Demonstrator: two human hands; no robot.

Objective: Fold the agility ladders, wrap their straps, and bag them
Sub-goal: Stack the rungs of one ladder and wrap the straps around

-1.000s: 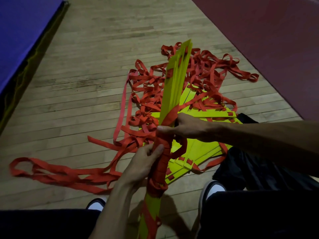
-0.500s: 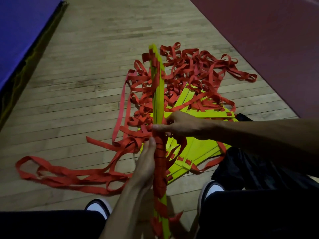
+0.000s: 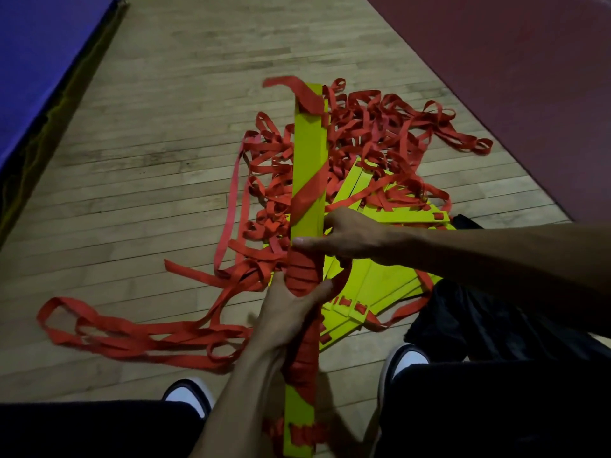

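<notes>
A stacked bundle of yellow ladder rungs (image 3: 309,143) stands on end in front of me, its flat face toward the camera, with red strap (image 3: 302,276) wound around its middle. My left hand (image 3: 291,312) grips the bundle from below over the wrapped strap. My right hand (image 3: 347,236) holds the bundle just above, thumb laid across the rung face. A diagonal strap turn (image 3: 309,190) crosses the upper rungs. More yellow rungs (image 3: 390,282) lie fanned on the floor behind.
A tangle of loose red straps (image 3: 380,133) covers the wooden floor (image 3: 165,143), with long loops (image 3: 132,338) trailing left. A black bag or cloth (image 3: 463,319) lies at right. Blue mat (image 3: 33,61) at left, red mat (image 3: 512,77) at right. My shoes (image 3: 190,395) are below.
The bundle has turned about its length, from edge-on to flat face toward me. A diagonal strap turn now lies across the upper rungs. Both hands kept their hold near the middle.
</notes>
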